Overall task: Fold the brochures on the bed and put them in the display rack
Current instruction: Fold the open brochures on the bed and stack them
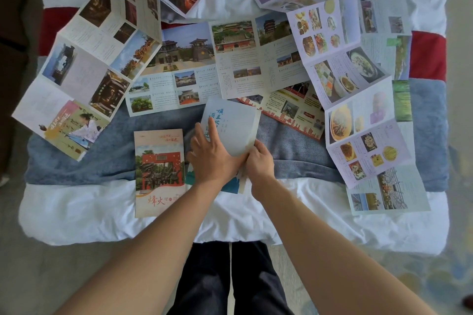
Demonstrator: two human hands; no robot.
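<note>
Mid-fold on the pale blue brochure (230, 133), lying under and just beyond both hands: left hand (210, 153) spread flat pressing its panel, right hand (258, 161) pinching the near right edge; next, likely creasing it flat to match the folded brochure (160, 171) just left of the left hand.

Both forearms are seen bare up to the frame edge; no sleeves, watch or rings can be made out on the left hand (212, 158) or right hand (259, 161). Dark, loose-fitting trousers (230, 279) are worn.
</note>
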